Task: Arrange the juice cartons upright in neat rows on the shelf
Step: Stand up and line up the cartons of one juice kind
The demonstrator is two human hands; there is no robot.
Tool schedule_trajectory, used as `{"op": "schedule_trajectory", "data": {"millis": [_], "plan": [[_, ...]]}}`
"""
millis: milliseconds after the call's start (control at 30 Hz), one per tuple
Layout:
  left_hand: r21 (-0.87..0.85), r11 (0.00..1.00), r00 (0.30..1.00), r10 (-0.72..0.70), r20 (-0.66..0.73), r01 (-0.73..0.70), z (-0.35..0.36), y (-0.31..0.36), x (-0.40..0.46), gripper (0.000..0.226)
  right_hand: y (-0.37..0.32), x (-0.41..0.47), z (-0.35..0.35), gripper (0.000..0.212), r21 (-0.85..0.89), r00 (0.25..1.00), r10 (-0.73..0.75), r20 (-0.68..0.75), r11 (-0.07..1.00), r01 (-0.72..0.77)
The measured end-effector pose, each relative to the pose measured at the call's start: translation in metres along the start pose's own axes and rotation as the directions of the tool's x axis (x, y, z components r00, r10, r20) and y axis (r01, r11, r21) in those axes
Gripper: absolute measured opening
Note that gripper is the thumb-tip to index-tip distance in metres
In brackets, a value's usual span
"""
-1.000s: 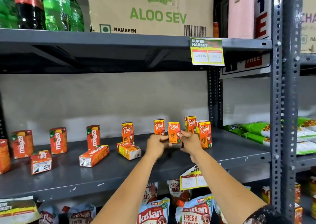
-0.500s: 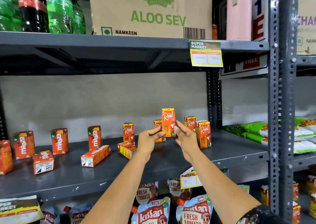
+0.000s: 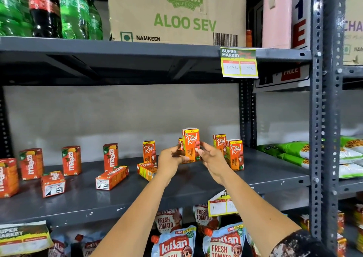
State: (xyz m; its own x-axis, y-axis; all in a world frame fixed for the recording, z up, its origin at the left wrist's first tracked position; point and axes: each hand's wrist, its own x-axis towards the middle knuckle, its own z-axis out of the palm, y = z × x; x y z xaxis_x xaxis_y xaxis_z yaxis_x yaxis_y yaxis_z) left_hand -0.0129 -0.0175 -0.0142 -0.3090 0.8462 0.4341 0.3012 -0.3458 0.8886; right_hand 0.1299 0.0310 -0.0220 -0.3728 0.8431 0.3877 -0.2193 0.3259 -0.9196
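Note:
Both my hands hold one orange Real litchi carton upright, just above the grey shelf. My left hand grips its lower left and my right hand its right side. Three Real cartons stand upright; another is partly hidden behind the held one. One Real carton lies on its side. To the left, several red Maaza cartons stand upright, and two lie flat.
The shelf above carries soda bottles, an Aloo Sev box and a hanging price tag. A perforated steel post stands at the right, with green packets beyond it. Ketchup pouches fill the shelf below.
My hands lifted the Real carton from the shelf and turned its front toward me. It now sits slightly lower than half a second ago.

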Motion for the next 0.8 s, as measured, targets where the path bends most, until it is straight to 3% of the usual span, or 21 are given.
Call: {"op": "schedule_trajectory", "data": {"millis": [200, 533, 800], "plan": [[0.283, 0.959, 1.000, 0.004, 0.016, -0.008, -0.004, -0.004, -0.003, 0.040, 0.001, -0.001, 0.001, 0.037, -0.148, 0.995, 0.070, 0.074, 0.987, -0.058], [0.511, 0.859, 0.999, -0.044, 0.028, 0.024, -0.006, -0.013, -0.007, 0.038, 0.014, 0.003, 0.011, 0.033, -0.238, 0.991, 0.115, 0.071, 0.967, -0.095], [0.579, 0.815, 0.998, -0.052, 0.031, 0.025, 0.011, -0.019, -0.006, 0.032, 0.013, 0.004, -0.004, 0.034, -0.373, 0.989, 0.144, 0.034, 0.920, -0.122]]}}
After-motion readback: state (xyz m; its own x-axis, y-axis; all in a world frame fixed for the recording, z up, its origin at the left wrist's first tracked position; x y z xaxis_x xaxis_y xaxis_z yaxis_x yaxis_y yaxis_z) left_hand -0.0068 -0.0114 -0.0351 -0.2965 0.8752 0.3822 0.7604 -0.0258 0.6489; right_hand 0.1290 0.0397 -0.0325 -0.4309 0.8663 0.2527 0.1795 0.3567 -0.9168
